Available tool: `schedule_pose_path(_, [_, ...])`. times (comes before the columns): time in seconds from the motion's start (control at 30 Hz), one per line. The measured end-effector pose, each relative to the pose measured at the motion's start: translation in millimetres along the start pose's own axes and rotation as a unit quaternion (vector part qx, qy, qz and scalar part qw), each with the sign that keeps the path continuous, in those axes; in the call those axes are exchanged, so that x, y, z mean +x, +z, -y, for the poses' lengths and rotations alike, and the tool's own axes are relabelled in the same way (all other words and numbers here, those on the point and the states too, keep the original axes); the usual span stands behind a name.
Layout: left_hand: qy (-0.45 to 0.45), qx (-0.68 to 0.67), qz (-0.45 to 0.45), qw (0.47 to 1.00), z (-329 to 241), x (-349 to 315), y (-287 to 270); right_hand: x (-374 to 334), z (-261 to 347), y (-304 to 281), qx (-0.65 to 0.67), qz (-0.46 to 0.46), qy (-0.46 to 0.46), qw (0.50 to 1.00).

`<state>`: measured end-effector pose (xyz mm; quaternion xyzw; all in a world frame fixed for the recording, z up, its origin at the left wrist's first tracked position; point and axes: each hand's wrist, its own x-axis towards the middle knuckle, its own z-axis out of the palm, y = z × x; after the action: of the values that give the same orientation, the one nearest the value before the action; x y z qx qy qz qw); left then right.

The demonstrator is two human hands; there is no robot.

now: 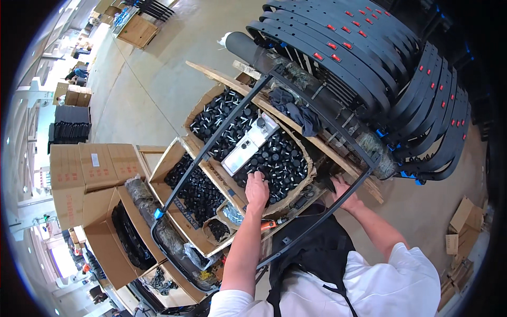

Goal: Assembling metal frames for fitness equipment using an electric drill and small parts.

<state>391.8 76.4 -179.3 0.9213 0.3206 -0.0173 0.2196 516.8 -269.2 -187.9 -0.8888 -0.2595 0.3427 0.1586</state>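
My left hand point(257, 191) reaches into a cardboard box point(312, 168) full of black round-headed screw-in feet point(285, 158). Its fingers are curled down among them at the near edge; what they pinch is hidden. A black tubular metal frame point(318, 219) slants across the boxes, passing above this reach. To the right, my right hand point(346, 194) is bent around the frame's near-right bar, its fingertips showing just beyond it. A white and grey flat device or case point(248, 145) lies on top of the feet.
A divided box beside it holds small black parts point(196, 193). An orange-handled tool point(268, 225) lies nearby. Curved black frames with red labels point(338, 47) are stacked at far right. Cartons point(95, 164) stand left, and a wooden plank point(253, 98) edges the bench.
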Motion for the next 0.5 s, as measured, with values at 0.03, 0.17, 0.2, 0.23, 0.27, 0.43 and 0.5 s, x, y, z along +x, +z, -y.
schedule_pose_path(0.03, [-0.005,0.005,0.020,1.000,2.4,-0.9,-3.3,-10.9,-0.2,-7.5,-0.006,0.007,-0.024,1.000])
schedule_pose_path(0.17, [-0.024,-0.001,0.060,0.998,3.4,5.6,-8.5,-65.6,27.1,-64.6,-0.119,0.214,-0.021,0.969])
schedule_pose_path(0.2, [-0.043,-0.025,0.070,0.996,3.9,6.6,-11.8,-76.7,35.7,-84.5,-0.120,0.210,-0.021,0.970])
schedule_pose_path(0.23, [-0.042,-0.028,0.069,0.996,4.6,4.5,-13.4,-86.2,60.6,-116.1,-0.075,0.247,-0.094,0.962])
schedule_pose_path(0.27, [-0.029,-0.081,0.078,0.993,3.4,0.7,-13.0,-88.8,82.1,-137.1,-0.028,0.281,-0.163,0.945])
schedule_pose_path(0.43, [-0.235,-0.620,0.190,0.725,4.8,-16.4,-23.4,-4.5,146.8,-109.8,0.039,-0.055,-0.282,0.957])
schedule_pose_path(0.5, [-0.225,-0.626,0.182,0.725,-7.4,-19.3,-33.1,53.6,158.2,-74.4,-0.076,-0.143,-0.287,0.944])
